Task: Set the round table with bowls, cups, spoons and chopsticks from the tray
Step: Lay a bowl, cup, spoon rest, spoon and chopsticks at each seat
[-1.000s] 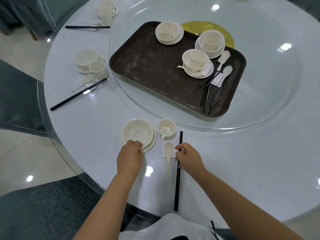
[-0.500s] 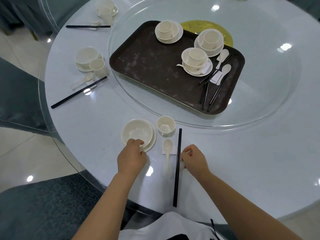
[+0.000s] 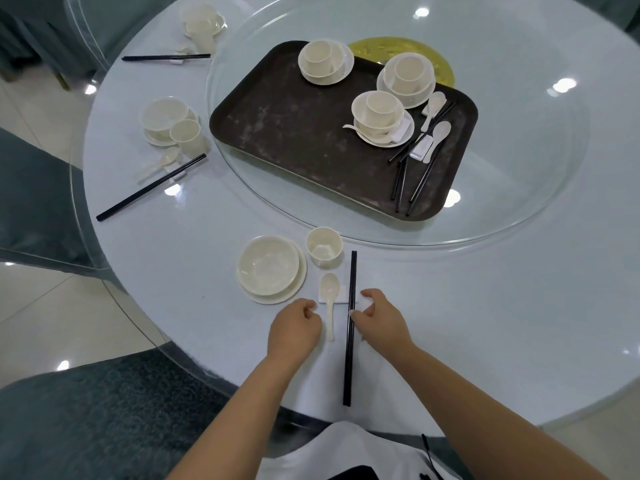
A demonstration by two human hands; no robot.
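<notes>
The left hand [image 3: 295, 332] lies on the table [image 3: 519, 306] with fingers loosely curled, holding nothing, just left of the spoon [image 3: 329, 299]. The right hand [image 3: 379, 322] sits just right of the chopsticks [image 3: 349, 327], its fingertip touching them; whether it pinches them I cannot tell. The spoon's bowl rests on a small white rest [image 3: 341, 295]. Beyond the hands stand a bowl [image 3: 268, 266] on a saucer and a cup [image 3: 324, 245] beside it. Farther off, on the glass turntable [image 3: 519, 188], the dark tray [image 3: 294, 140] carries three stacked bowl sets [image 3: 379, 116], spoons and chopsticks at its right end. Two finished settings [image 3: 166, 121] lie along the table's left edge.
</notes>
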